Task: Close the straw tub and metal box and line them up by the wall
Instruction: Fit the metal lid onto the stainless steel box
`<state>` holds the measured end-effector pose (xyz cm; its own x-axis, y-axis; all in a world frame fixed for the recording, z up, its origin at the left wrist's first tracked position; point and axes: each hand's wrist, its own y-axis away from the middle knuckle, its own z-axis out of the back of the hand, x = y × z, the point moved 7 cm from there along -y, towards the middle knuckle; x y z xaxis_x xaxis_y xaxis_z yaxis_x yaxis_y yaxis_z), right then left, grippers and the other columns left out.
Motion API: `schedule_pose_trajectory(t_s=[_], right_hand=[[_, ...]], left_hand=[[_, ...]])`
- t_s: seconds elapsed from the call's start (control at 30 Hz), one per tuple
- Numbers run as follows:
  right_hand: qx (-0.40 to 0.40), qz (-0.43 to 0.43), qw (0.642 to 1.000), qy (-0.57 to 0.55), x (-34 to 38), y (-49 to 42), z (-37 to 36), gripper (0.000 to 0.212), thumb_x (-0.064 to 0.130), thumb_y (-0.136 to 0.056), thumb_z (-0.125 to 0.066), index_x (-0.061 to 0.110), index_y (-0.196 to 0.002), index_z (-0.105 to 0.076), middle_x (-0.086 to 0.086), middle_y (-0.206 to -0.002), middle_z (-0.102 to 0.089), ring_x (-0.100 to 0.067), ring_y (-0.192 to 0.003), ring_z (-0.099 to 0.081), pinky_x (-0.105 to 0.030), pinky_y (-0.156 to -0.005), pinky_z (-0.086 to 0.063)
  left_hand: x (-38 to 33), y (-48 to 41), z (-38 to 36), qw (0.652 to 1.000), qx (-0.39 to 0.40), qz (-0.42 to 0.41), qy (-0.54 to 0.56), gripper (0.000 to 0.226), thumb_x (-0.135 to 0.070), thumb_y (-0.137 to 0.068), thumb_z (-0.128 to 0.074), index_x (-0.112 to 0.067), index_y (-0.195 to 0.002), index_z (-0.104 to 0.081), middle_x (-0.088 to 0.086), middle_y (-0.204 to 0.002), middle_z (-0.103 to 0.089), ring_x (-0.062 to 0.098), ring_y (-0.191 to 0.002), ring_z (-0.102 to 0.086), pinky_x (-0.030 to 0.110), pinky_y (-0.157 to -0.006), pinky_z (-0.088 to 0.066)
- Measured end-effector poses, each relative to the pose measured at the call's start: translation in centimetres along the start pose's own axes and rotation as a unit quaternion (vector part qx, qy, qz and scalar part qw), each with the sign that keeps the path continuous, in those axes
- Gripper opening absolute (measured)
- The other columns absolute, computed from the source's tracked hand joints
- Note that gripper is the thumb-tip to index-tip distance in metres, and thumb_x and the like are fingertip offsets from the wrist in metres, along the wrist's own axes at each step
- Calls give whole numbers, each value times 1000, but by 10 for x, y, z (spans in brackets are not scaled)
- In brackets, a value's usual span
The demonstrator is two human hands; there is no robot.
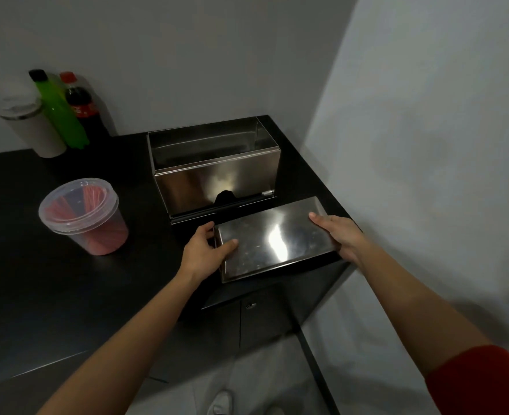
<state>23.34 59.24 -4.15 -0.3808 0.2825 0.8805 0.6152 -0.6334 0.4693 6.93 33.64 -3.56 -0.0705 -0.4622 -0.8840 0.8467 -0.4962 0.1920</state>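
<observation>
An open stainless metal box [217, 175] stands on the black counter [67, 280] near the back right corner, its top uncovered. In front of it lies its flat metal lid [272, 238], at the counter's front right edge. My left hand [206, 250] grips the lid's left end, thumb on top. My right hand [338, 235] holds the lid's right end. A clear plastic straw tub [85, 217] with red straws inside stands to the left, its clear lid resting on top.
At the back left against the wall stand a white tumbler [33, 127], a green bottle [58, 112] and a cola bottle [82, 106]. A grey wall [426, 145] borders the counter on the right. Cabinet doors show below the front edge.
</observation>
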Motion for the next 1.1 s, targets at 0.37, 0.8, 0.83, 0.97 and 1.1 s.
schedule_pose_trajectory(t_s=[0.37, 0.8, 0.83, 0.97, 1.1], right_hand=[[-1, 10, 998, -60, 2, 8, -2, 51, 40, -59, -84, 9, -93, -62, -10, -87, -72, -21, -72, -71, -29, -53, -55], [-144, 220, 957, 123, 42, 22, -9, 36, 44, -88, -52, 19, -108, -65, 4, -102, -66, -11, -91, -60, -21, -71, -45], [-147, 234, 952, 129, 46, 24, -10, 41, 43, -89, -52, 17, -118, -62, 3, -109, -65, -13, -98, -59, -25, -79, -48], [-163, 276, 940, 118, 64, 31, -13, 47, 39, -90, -54, 14, -129, -53, -2, -123, -62, -10, -105, -55, -22, -88, -42], [-181, 311, 930, 72, 83, 36, -18, 42, 34, -89, -58, 12, -125, -58, 5, -110, -62, -3, -94, -54, 0, -70, -35]], left_hand=[[6, 1, 3, 998, -48, 39, 11, 61, -49, -85, -60, -13, -131, -42, 1, -92, -60, 15, -82, -61, 27, -67, -47], [-30, 33, 28, 983, -169, -48, 42, 53, -49, -84, -61, -15, -124, -50, 1, -63, -63, 8, -54, -61, 14, -47, -42], [-33, 33, 31, 982, -173, -53, 49, 53, -49, -84, -61, -16, -124, -50, 0, -63, -64, 7, -53, -61, 15, -46, -43], [-46, 36, 40, 975, -195, -85, 73, 53, -44, -84, -64, -14, -125, -49, -5, -65, -62, -6, -53, -62, 7, -42, -41], [-64, 39, 53, 964, -221, -122, 79, 52, -43, -84, -65, -14, -125, -49, -7, -61, -59, -7, -51, -60, 6, -42, -40]])
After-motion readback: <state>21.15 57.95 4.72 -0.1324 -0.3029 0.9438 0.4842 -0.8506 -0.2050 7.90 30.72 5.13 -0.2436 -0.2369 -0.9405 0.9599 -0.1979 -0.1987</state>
